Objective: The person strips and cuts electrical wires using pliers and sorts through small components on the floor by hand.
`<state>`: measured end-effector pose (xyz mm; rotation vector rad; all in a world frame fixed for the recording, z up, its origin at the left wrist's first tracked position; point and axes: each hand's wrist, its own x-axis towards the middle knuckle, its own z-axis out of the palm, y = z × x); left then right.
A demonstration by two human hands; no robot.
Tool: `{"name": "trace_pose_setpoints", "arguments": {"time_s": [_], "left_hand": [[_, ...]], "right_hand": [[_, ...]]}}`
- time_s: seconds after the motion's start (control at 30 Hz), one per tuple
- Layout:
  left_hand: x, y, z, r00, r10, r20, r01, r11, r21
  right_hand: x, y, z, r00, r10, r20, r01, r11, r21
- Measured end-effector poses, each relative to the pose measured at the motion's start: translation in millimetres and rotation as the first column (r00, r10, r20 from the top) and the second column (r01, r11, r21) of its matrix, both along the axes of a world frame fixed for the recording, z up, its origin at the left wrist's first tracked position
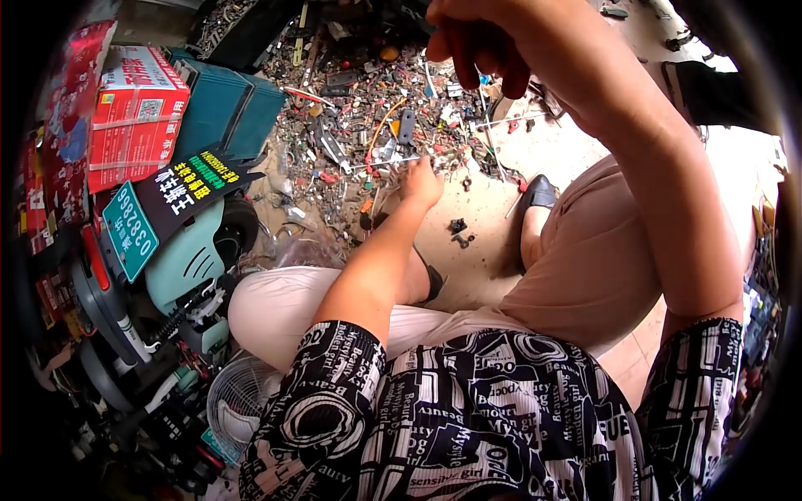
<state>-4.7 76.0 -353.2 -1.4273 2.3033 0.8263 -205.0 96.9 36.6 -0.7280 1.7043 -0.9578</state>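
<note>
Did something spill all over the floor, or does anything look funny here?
The floor looks odd: a big, messy jumble of small parts is spread over it, right around the left hand. Some dark bits lie apart, near a shoe. I can't tell if anything spilled.

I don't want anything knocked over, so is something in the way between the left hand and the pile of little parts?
Nothing visible is in the way. The left hand is right at the pile of little parts, and the right hand is off to its side.
</note>
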Motion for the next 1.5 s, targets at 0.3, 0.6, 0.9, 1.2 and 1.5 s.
{"name": "trace_pose_setpoints", "arguments": {"time_s": [0.3,0.6,0.9,1.2,1.5], "left_hand": [[-1.7,-38.7,5.7,0.951,0.158,-0.266,-0.228,0.939,-0.256],[23.3,-86.2,-17.5,0.928,0.332,0.169,-0.326,0.943,-0.063],[-4.6,-77.8,-38.0,0.951,0.309,0.023,-0.305,0.947,-0.101],[-6.6,-37.7,-21.9,0.999,0.04,-0.035,-0.043,0.992,-0.115],[-12.7,-39.7,-6.5,0.987,0.086,0.135,-0.091,0.995,0.036]], "right_hand": [[-14.6,-25.2,-31.6,0.962,0.154,-0.227,-0.17,0.984,-0.051],[-35.3,-41.0,-85.7,0.86,0.086,-0.502,-0.261,0.921,-0.289],[-43.4,-42.0,-83.9,0.854,0.101,-0.51,-0.28,0.916,-0.287],[-29.1,-15.1,-55.8,0.829,0.118,-0.547,-0.356,0.866,-0.352],[-39.8,2.5,-60.0,0.762,0.158,-0.628,-0.387,0.889,-0.245]]}}
